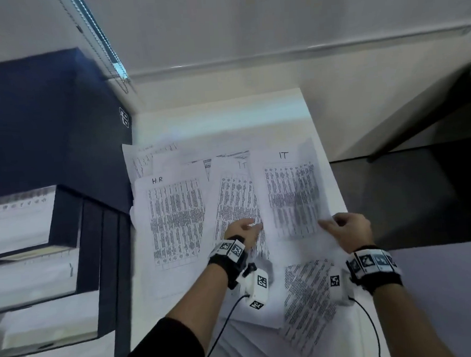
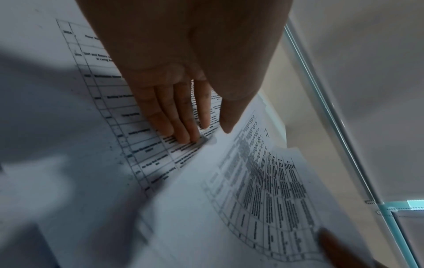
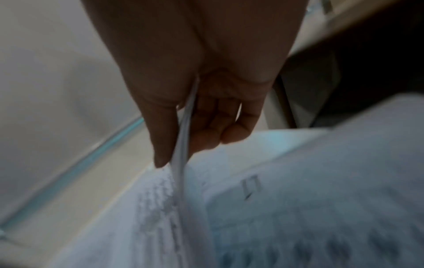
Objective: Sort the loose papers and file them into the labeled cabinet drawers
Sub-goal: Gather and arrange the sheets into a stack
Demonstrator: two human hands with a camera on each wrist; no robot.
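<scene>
- The right hand (image 1: 348, 230) pinches the near edge of the sheet headed "IT" (image 1: 292, 194), thumb on top and curled fingers (image 3: 213, 132) beneath; the wrist view shows the thin paper edge running between them, and the sheet is lifted and bowed.
- The left hand (image 1: 243, 231) lies flat with straight fingers (image 2: 181, 119) close together, pressing on the second sheet (image 1: 237, 203), which sits just left of the lifted one and partly under it; its faint heading also looks like "IT".
- A sheet headed "HR" (image 1: 176, 217) lies flat further left, beside the cabinet.
- Three headed sheets are readable; more loose sheets overlap behind them, and one printed sheet (image 1: 308, 306) lies skewed near the wrists. Their total cannot be counted.
- All are thin white paper printed with dense black tables, spread over a smooth white tabletop (image 1: 219, 118).
- The dark blue cabinet (image 1: 46, 121) stands at left with drawers (image 1: 19, 222) pulled out, stepped; white paper shows inside.
</scene>
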